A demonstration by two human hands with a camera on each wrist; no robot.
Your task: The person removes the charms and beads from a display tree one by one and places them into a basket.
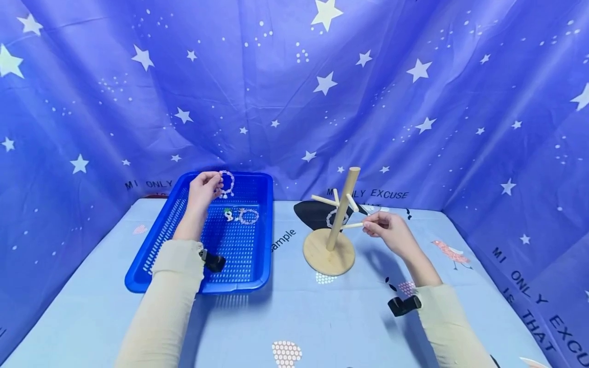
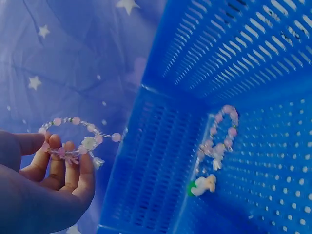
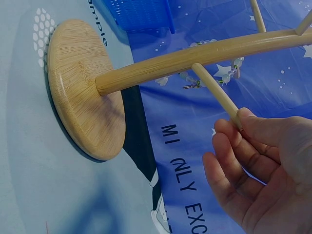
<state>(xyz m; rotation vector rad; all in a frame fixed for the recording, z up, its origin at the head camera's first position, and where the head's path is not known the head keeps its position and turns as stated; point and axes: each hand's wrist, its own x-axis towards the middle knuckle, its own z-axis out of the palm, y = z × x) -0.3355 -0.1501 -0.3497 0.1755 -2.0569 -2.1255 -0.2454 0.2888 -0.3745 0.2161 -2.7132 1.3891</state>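
My left hand pinches a pink beaded bracelet over the far end of the blue basket. In the left wrist view this bracelet shows a white flower charm, held between thumb and fingers. Another pink beaded bracelet lies in the basket, beside a small white charm with a green part. With thumb and fingertips my right hand grips the end of a peg on the wooden stand. A pale beaded bracelet hangs behind the stand's post, partly hidden by it.
The blue slotted basket stands left on a light blue printed tablecloth. On the stand's round base rises a post with several pegs. A blue star-patterned curtain closes off the back and sides.
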